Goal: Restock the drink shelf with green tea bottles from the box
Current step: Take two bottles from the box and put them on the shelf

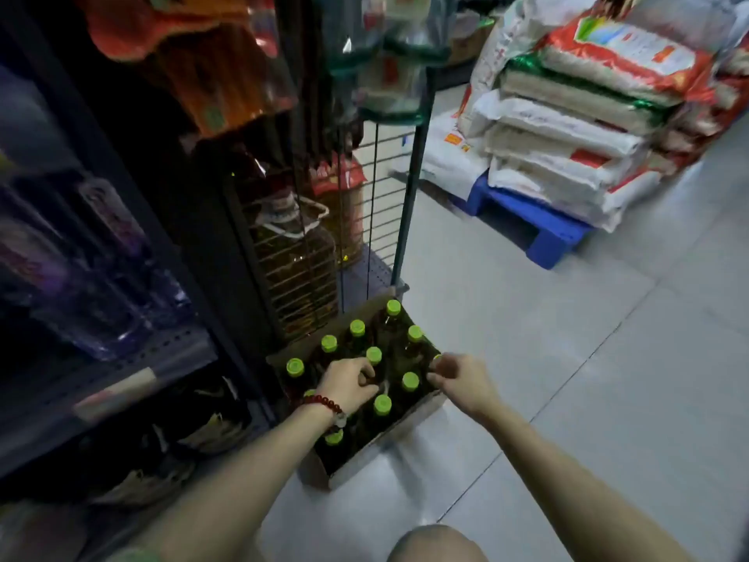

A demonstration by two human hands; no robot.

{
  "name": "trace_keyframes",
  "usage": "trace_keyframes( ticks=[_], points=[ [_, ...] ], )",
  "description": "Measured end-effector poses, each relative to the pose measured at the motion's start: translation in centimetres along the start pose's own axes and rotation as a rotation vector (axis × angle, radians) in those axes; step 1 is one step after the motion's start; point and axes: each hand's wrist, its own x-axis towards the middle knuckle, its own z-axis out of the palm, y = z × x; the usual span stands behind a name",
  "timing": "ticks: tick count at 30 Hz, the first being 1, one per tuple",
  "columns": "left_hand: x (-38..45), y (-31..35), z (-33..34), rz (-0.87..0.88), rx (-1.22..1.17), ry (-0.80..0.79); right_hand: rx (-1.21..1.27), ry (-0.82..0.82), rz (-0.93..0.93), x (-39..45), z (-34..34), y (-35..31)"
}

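Your two hands are down in the cardboard box, which sits on the floor in the lower centre of the frame, pushed up against the dark shelf unit on the left. The box holds the green tea bottles, standing upright so that only their lime-green caps face you; that is why you reach for the necks from above.

Your left hand, the one with the red bead bracelet, has its grip curled into the middle of the box, seemingly round a bottle neck, though its fingers hide the cap. Your right hand has its grip pinched on a cap at the box's right edge, only a sliver of green showing past the fingertips.

Taking one bottle per hand looks like the plan, so you are likely at the pick-up step, with many bottles left to move. Keep each lift straight up; the bottles stand tight together and a tilted pull could topple a neighbour.

Stacked rice sacks on a blue pallet fill the upper right.
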Motion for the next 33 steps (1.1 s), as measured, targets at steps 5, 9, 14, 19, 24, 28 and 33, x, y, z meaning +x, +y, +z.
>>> trace_keyframes(
  ticks=[5, 9, 14, 19, 24, 28, 33],
  points=[
    [-0.1, -2.4, 3.7, 0.012, -0.024, -0.017, 0.029, 0.059, -0.012, 0.3, 4.1, 2.1],
    [0.2, -3.6, 5.0, 0.023, 0.004, -0.017, 0.019, 0.116, -0.033, 0.6, 5.9, 2.8],
    [1.2, -3.4, 6.6, 0.033, 0.008, -0.009, 0.093, 0.184, -0.003, 1.4, 7.2, 3.4],
    [2.0, -2.9, 8.2, 0.016, 0.018, 0.028, 0.094, 0.152, -0.003, 2.6, 8.6, 4.2],
    [3.2, -3.4, 8.0, -0.06, -0.08, 0.099, 0.085, 0.204, -0.084, 3.7, 9.1, 4.1],
    [3.6, -3.9, 7.9, -0.11, -0.181, 0.151, 0.105, 0.242, -0.099, 5.0, 10.1, 3.8],
    [3.9, -4.7, 8.5, -0.126, -0.264, -0.037, 0.109, 0.271, -0.078, 5.5, 11.4, 4.4]
  ],
)
